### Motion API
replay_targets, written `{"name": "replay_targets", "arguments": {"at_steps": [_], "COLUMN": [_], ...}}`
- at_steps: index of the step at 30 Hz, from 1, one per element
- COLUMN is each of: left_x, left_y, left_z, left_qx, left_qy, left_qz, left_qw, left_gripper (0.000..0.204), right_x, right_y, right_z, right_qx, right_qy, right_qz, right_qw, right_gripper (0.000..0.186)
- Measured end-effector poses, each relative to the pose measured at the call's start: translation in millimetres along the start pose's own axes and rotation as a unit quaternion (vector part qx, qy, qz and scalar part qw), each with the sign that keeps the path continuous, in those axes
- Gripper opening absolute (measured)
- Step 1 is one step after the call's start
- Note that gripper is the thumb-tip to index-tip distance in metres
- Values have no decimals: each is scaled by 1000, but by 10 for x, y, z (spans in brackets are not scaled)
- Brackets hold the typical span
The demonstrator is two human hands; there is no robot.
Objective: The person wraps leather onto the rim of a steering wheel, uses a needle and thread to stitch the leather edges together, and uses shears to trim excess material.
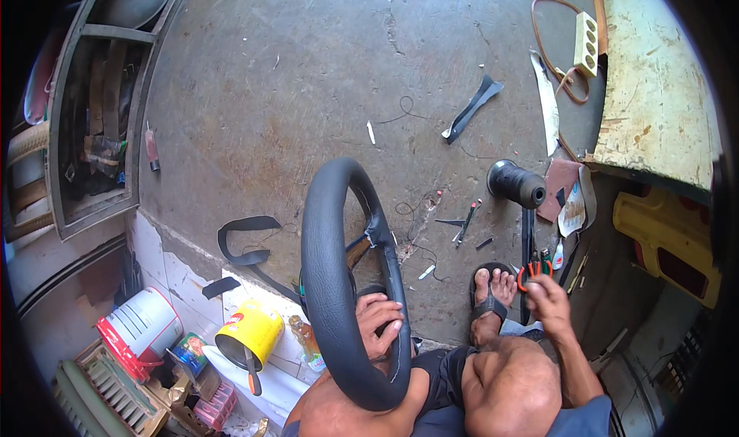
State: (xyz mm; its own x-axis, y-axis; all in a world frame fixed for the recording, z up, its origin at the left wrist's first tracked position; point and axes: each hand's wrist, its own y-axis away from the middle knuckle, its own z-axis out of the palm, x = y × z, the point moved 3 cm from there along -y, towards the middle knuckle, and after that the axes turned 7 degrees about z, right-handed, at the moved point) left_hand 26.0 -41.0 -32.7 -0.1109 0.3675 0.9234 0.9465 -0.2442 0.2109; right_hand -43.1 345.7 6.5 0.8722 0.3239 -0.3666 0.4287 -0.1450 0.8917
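Observation:
A steering wheel (325,275) wrapped in black leather-like cover stands tilted across my left thigh. Pale stitching runs along the inner side of its rim, and a rough, unfinished-looking patch shows near a spoke. My left hand (377,323) reaches through the ring, its fingers curled against the right part of the rim. To the right, beyond my knee, my right hand (550,306) is raised with fingers pinched together; anything in them is too small or hidden to make out. Just past its fingertips are orange-handled scissors (523,278). A large spool of black thread (517,184) lies farther ahead.
Strips of black material (471,112) and bits of thread lie on the concrete floor (308,75). A socket block (586,45) with a brown cord is at far right. Left are a yellow can (251,334), a white bucket (142,328) and a framed cabinet (96,121).

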Motion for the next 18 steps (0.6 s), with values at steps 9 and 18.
{"name": "replay_targets", "arguments": {"at_steps": [9, 18], "left_x": [239, 666], "left_y": [-683, -1143], "left_z": [69, 310], "left_qx": [-201, -200], "left_qy": [-184, 54], "left_qz": [86, 211], "left_qw": [958, 955], "left_gripper": [50, 10], "right_x": [2357, -257], "right_y": [962, 144], "right_z": [-2592, 220], "right_qx": [463, -114], "right_qy": [197, 9], "right_qz": [132, -144], "right_qw": [854, 983], "right_gripper": [64, 72]}}
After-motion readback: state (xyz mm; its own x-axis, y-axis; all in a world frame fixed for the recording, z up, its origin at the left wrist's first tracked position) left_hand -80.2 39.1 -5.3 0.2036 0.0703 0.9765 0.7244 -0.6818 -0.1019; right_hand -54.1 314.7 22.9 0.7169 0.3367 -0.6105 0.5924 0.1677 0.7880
